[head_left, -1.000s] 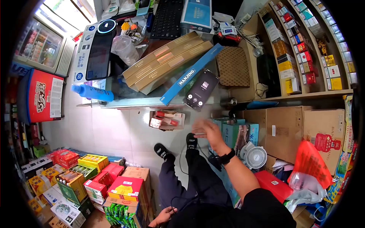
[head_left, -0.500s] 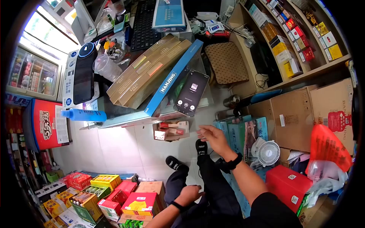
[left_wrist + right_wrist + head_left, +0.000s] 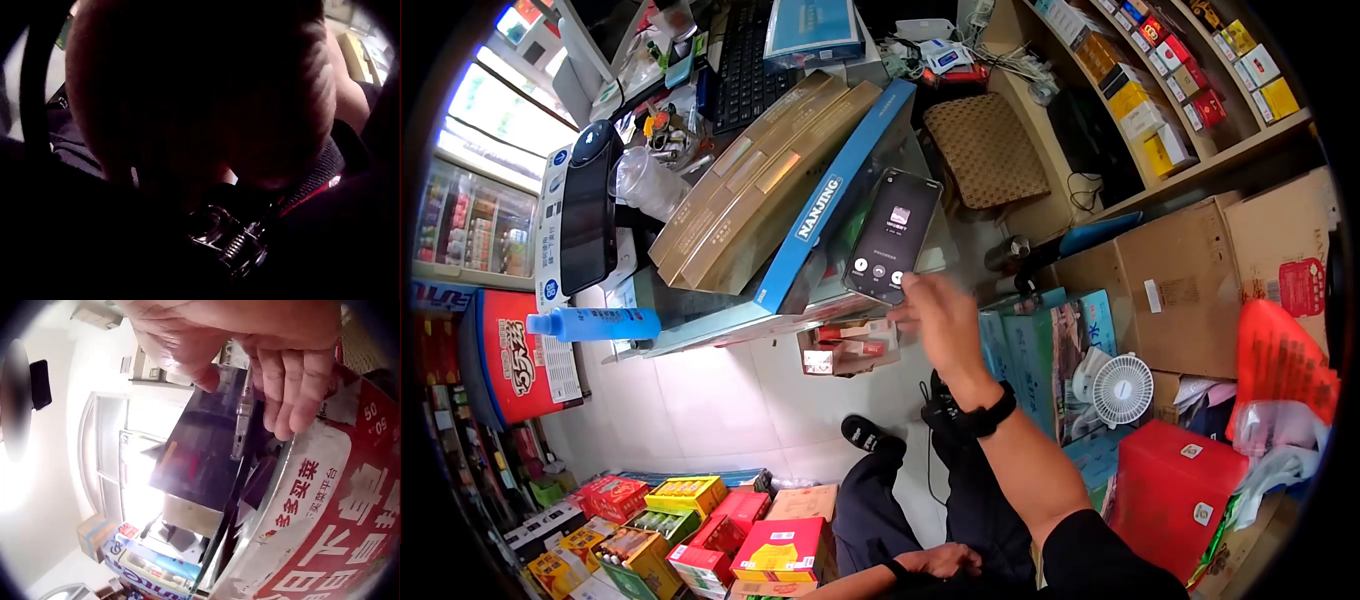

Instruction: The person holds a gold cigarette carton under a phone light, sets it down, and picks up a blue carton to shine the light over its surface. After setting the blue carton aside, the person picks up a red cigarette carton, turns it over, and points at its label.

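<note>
My right hand [image 3: 945,325] is at the near right corner of a black smartphone [image 3: 894,235] lying with its lit screen up at the counter's front edge. In the right wrist view the phone [image 3: 239,428] is edge-on, with the thumb [image 3: 209,380] on one side of it and the other fingers [image 3: 284,419] on the opposite side, fairly straight. Left of the phone a long blue NANJING carton [image 3: 830,205] lies slantwise. My left hand [image 3: 945,562] rests on the lap, fingers loosely bent; its wrist view is mostly dark, with a metal spring clip [image 3: 232,242] below the hand.
Gold cartons [image 3: 765,175] and a blue bottle [image 3: 595,324] lie on the glass counter. Beneath its edge, an open small box [image 3: 848,348] holds red-and-white packs. A white fan [image 3: 1122,390] and a red box [image 3: 1170,490] stand at right; stacked goods [image 3: 780,548] at lower left.
My right hand has gone forward from above the floor to the phone's corner. The left hand has shifted right across the lap. The head view has turned, with the counter now further left.
</note>
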A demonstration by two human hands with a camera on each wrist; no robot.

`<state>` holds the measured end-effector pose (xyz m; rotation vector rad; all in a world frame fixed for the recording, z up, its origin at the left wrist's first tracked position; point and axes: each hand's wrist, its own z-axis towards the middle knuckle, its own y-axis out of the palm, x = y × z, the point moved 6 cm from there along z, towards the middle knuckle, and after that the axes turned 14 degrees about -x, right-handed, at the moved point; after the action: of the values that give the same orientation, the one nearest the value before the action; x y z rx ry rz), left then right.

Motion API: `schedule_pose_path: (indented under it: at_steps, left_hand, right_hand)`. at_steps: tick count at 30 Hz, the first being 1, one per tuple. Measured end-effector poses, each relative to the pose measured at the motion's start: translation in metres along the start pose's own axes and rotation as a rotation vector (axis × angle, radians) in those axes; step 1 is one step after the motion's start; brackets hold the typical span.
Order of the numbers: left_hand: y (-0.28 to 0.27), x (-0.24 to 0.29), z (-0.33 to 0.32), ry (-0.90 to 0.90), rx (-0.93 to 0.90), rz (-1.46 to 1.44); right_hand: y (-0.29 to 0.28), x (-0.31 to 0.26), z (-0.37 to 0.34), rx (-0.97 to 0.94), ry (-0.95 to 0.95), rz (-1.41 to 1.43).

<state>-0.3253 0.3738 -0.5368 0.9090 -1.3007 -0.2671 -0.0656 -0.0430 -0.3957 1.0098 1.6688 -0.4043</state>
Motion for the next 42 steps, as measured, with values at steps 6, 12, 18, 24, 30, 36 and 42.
schedule_pose_path:
  at_steps: [6,12,18,24,30,36,42]
  left_hand:
    - [-0.054,0.039,-0.022,-0.254,0.159,0.361]
    - [-0.144,0.093,-0.095,-0.175,0.849,0.45]
    - [-0.173,0.173,-0.178,-0.114,1.247,0.706]
    - [-0.199,0.164,-0.282,-0.089,1.532,0.903]
    - [-0.333,0.083,-0.359,-0.438,1.707,0.959]
    - [-0.423,0.012,-0.372,-0.543,1.701,1.038]
    - [-0.471,-0.002,-0.377,-0.551,1.637,1.237]
  right_hand:
    - [0.006,0.005,0.006,0.004,0.005,0.135]
    - [0.009,0.02,-0.001,-0.103,-0.068,0.268]
    - [-0.013,0.044,-0.002,-0.213,-0.085,0.103]
    - [-0.03,0.129,0.016,-0.448,0.002,-0.382]
    - [-0.018,0.276,0.091,-0.706,-0.171,-1.047]
    - [0.013,0.455,0.138,-0.953,-0.362,-1.455]
    - [0.047,0.506,0.159,-0.979,-0.254,-1.365]
